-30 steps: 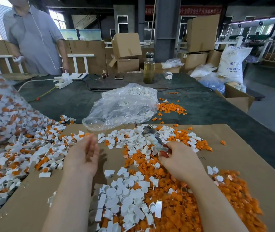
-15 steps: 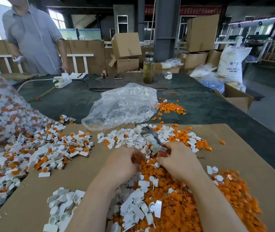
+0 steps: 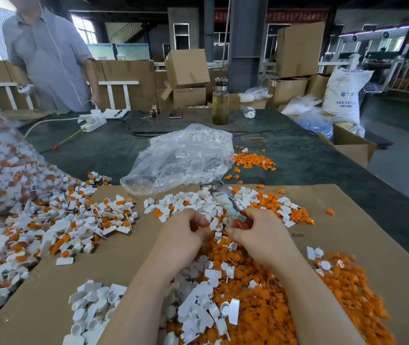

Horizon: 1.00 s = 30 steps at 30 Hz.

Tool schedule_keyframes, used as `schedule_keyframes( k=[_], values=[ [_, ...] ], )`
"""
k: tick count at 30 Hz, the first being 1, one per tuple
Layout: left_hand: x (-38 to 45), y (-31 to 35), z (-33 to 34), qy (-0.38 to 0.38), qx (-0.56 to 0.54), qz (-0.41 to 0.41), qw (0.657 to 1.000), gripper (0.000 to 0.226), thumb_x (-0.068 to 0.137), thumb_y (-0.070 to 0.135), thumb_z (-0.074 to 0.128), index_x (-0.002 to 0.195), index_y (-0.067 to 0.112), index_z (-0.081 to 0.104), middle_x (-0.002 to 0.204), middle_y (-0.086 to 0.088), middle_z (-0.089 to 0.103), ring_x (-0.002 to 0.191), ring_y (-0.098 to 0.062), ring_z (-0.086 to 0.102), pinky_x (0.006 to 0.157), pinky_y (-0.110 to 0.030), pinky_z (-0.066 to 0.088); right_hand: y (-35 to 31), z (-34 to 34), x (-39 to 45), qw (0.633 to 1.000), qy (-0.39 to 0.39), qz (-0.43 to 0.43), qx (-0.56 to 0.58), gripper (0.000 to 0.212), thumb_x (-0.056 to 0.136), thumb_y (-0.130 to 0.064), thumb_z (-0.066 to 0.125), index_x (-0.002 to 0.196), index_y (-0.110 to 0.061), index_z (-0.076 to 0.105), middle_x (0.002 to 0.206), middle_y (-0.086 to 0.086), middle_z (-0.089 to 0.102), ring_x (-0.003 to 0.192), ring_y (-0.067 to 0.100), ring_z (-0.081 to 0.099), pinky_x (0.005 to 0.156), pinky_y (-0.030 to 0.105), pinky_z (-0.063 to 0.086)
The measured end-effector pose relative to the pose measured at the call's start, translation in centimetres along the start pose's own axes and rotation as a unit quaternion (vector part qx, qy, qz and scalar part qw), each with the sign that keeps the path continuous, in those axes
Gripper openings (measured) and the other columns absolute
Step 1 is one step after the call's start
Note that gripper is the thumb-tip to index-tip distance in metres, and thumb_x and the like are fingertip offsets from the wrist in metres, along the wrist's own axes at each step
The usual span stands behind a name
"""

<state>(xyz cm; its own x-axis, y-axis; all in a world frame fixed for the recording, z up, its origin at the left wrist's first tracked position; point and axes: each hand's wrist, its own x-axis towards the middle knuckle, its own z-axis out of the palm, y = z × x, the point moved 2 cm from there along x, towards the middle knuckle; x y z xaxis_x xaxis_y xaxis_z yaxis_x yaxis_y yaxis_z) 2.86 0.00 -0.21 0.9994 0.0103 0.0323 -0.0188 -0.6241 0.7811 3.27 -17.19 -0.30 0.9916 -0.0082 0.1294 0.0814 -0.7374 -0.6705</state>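
My right hand gripping a red-handled tool, my left hand curled, its hold unclear, above orange and white plastic pieces.

The left grip and right grip are bare, as are both forearms, unsleeved to the frame's edge.

A factory packing floor: stacked cardboard boxes, an ABS resin sack, and heaps of plastic caps across the worktable.
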Motion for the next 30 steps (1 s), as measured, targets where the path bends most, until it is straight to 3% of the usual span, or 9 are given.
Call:
schedule_keyframes(
  k=[4, 6, 8, 11, 14, 17, 23, 27, 30],
  values=[
    [-0.3, 0.9, -0.1, -0.014, -0.197, -0.016, 0.98, 0.015, 0.089, 0.014, 0.072, 0.09, 0.028, 0.069, 0.08, 0.007, 0.075, 0.074, -0.003, 0.071, 0.07, -0.02, 0.051, -0.4, 0.0, -0.1, 0.991, 0.02, 0.004, 0.129, 0.019, 0.084, -0.032, 0.069, 0.078, -0.015, 0.065, 0.061, -0.004, 0.059, 0.052, 0.003, 0.051, 0.05, 0.022, 0.041],
    [-0.4, 1.4, 0.1, -0.018, -0.248, -0.011, 0.969, 0.016, 0.087, 0.01, 0.074, 0.09, 0.026, 0.072, 0.081, 0.005, 0.076, 0.08, -0.008, 0.073, 0.078, -0.025, 0.054, -0.6, -0.1, -0.1, 0.981, 0.024, 0.008, 0.191, 0.017, 0.084, -0.031, 0.071, 0.078, -0.015, 0.067, 0.059, -0.008, 0.059, 0.052, 0.0, 0.05, 0.049, 0.016, 0.04],
    [-0.4, 1.6, 0.3, -0.012, -0.251, 0.003, 0.968, 0.015, 0.085, 0.013, 0.076, 0.089, 0.028, 0.074, 0.083, 0.008, 0.076, 0.081, -0.006, 0.072, 0.075, -0.02, 0.053, -0.8, -0.3, -0.2, 0.973, 0.031, 0.005, 0.228, 0.014, 0.084, -0.029, 0.071, 0.077, -0.017, 0.069, 0.064, -0.004, 0.063, 0.056, 0.003, 0.053, 0.053, 0.016, 0.043],
    [-0.3, 1.6, 0.7, 0.016, -0.161, 0.031, 0.986, 0.016, 0.089, 0.022, 0.073, 0.1, 0.033, 0.07, 0.091, 0.015, 0.073, 0.084, -0.001, 0.067, 0.069, -0.012, 0.049, -0.8, -0.4, -0.2, 0.973, 0.058, 0.002, 0.222, 0.012, 0.085, -0.028, 0.07, 0.076, -0.02, 0.068, 0.075, 0.004, 0.069, 0.059, 0.013, 0.057, 0.061, 0.032, 0.05],
    [-0.2, 1.1, 1.3, 0.052, 0.08, 0.089, 0.991, 0.038, 0.099, 0.031, 0.057, 0.137, 0.032, 0.052, 0.125, 0.01, 0.057, 0.109, -0.008, 0.056, 0.091, -0.026, 0.048, -0.5, -0.5, -0.1, 0.977, 0.089, 0.016, 0.195, 0.015, 0.087, -0.033, 0.068, 0.077, -0.021, 0.066, 0.067, -0.001, 0.065, 0.052, 0.004, 0.051, 0.056, 0.034, 0.051],
    [-0.1, 0.7, 2.3, 0.029, 0.24, 0.132, 0.961, 0.046, 0.104, 0.03, 0.044, 0.15, 0.034, 0.037, 0.139, 0.004, 0.042, 0.126, -0.017, 0.043, 0.103, -0.032, 0.039, -0.3, -0.7, 0.0, 0.976, 0.102, 0.021, 0.192, 0.015, 0.088, -0.032, 0.067, 0.078, -0.021, 0.066, 0.066, -0.004, 0.064, 0.055, 0.002, 0.055, 0.059, 0.032, 0.051],
    [0.0, 0.5, 2.2, 0.075, 0.183, 0.111, 0.974, 0.022, 0.099, 0.017, 0.052, 0.116, 0.024, 0.064, 0.114, 0.002, 0.051, 0.095, -0.017, 0.057, 0.077, -0.026, 0.047, -0.1, -0.4, 0.2, 0.98, 0.099, 0.0, 0.172, 0.015, 0.089, -0.029, 0.067, 0.076, -0.023, 0.062, 0.059, -0.018, 0.058, 0.053, -0.004, 0.05, 0.046, 0.014, 0.038],
    [0.0, 0.4, 2.2, 0.075, 0.174, 0.074, 0.979, 0.008, 0.095, 0.021, 0.061, 0.102, 0.023, 0.066, 0.108, 0.002, 0.052, 0.092, -0.016, 0.059, 0.08, -0.028, 0.05, -0.2, -0.2, 0.3, 0.982, 0.096, -0.02, 0.163, 0.017, 0.09, -0.027, 0.066, 0.074, -0.028, 0.059, 0.061, -0.031, 0.056, 0.056, -0.008, 0.052, 0.047, 0.009, 0.039],
    [-0.1, 0.5, 2.2, 0.077, 0.175, 0.084, 0.978, 0.016, 0.095, 0.029, 0.063, 0.111, 0.027, 0.061, 0.111, 0.005, 0.053, 0.098, -0.015, 0.059, 0.084, -0.03, 0.052, -0.1, -0.2, 0.2, 0.981, 0.101, -0.019, 0.167, 0.015, 0.089, -0.028, 0.067, 0.076, -0.027, 0.06, 0.063, -0.029, 0.058, 0.058, -0.007, 0.053, 0.05, 0.008, 0.04]
  ],
)
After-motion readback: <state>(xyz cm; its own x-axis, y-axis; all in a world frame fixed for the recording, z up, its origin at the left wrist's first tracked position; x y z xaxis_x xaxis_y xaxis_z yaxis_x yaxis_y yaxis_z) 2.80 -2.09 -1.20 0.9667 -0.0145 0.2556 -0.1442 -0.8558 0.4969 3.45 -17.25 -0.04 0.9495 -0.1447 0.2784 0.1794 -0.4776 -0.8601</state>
